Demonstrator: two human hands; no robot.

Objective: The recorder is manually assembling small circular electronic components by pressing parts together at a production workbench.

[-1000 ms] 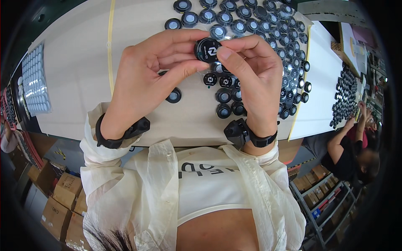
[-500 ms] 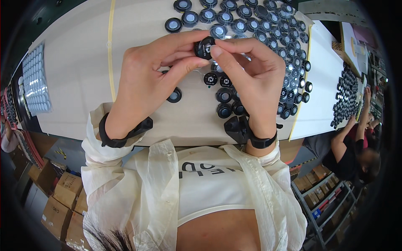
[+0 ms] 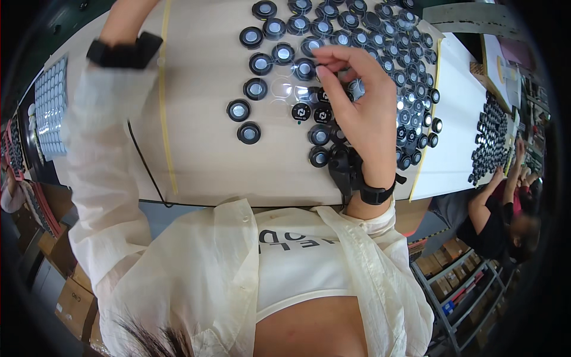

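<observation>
My right hand [image 3: 367, 89] hovers over the table with thumb and forefinger brought together. A dark sliver shows at their tips, but I cannot make out what it is. Just left of them a black round disc with a pale centre [image 3: 304, 69] lies close by. Below the hand are black discs with a white mark [image 3: 301, 112]. A clear plastic sheet with round outlines [image 3: 282, 88] lies to the left. My left hand [image 3: 126, 22] reaches up past the top edge, only its wrist end showing; its fingers are hidden. Dark bands circle both wrists.
Many black discs [image 3: 386, 62] cover the table's right side. A sheet of pale round pieces [image 3: 52, 107] lies at the far left. Yellow tape [image 3: 166, 107] crosses the tabletop. A thin black cord [image 3: 143, 157] lies near the left sleeve. Another person [image 3: 485, 208] is at the right.
My left hand has let go of the black disc held between both hands and swung up and left, mostly out of the picture. The right hand stays near the same spot.
</observation>
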